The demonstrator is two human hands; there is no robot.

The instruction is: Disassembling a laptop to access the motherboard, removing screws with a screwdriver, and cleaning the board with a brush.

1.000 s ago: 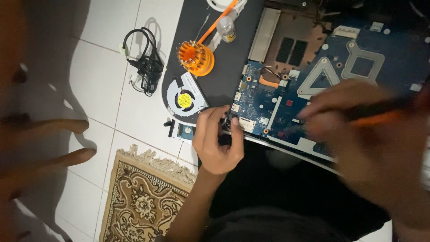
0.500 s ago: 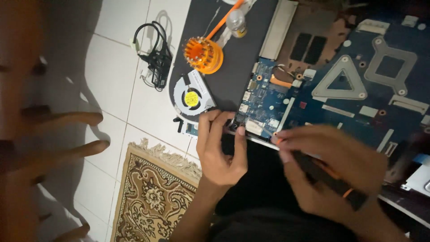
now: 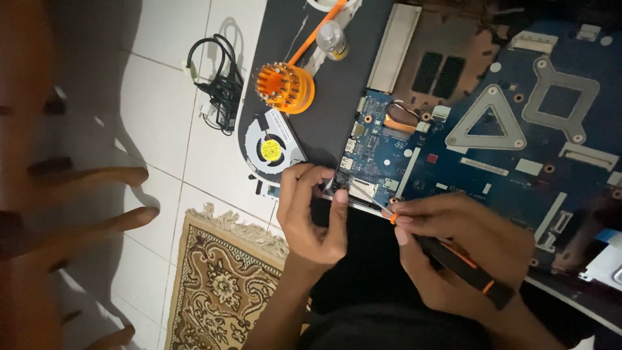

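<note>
A blue laptop circuit board lies in an opened laptop base on a dark mat. My left hand pinches the board's near left corner, by a small metal part at its edge. My right hand grips a black and orange screwdriver, its thin metal tip resting on that same corner close to my left fingers. A round cooling fan with a yellow centre label lies just left of the board.
An orange round bit holder, a small bottle and an orange-handled tool sit on the mat. A black cable bundle lies on the white tiles. A patterned rug is at the bottom. Another person's fingers are at left.
My right hand came from the board's right side down to its near left corner with the screwdriver. My left hand stayed at that corner. The view shifted slightly.
</note>
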